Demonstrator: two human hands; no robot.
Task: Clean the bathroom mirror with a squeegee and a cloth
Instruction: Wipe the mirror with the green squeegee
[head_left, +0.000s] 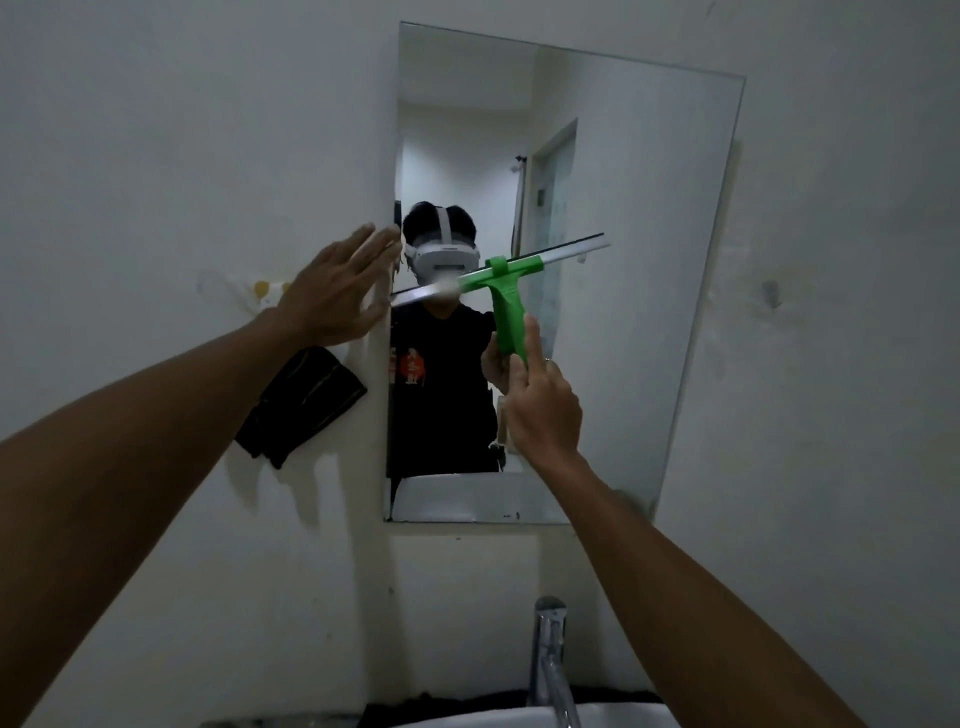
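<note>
The right hand (540, 410) is holding the green squeegee (506, 296) by its handle, with the blade lying tilted across the mirror (623, 260). The left hand (332, 296) is spreading wide and flat at the mirror's left edge. The dark cloth (301, 405) is hanging on the wall beside the mirror, and the left end of the blade is looking blurry.

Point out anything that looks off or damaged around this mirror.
The wall left of the mirror is scuffed, with peeling patches near the dark cloth; a mark also shows on the right. The mirror's lower right corner looks grimy. The squeegee in the right hand sits tilted, its left end lower. The left hand rests open at the mirror's edge.
</note>
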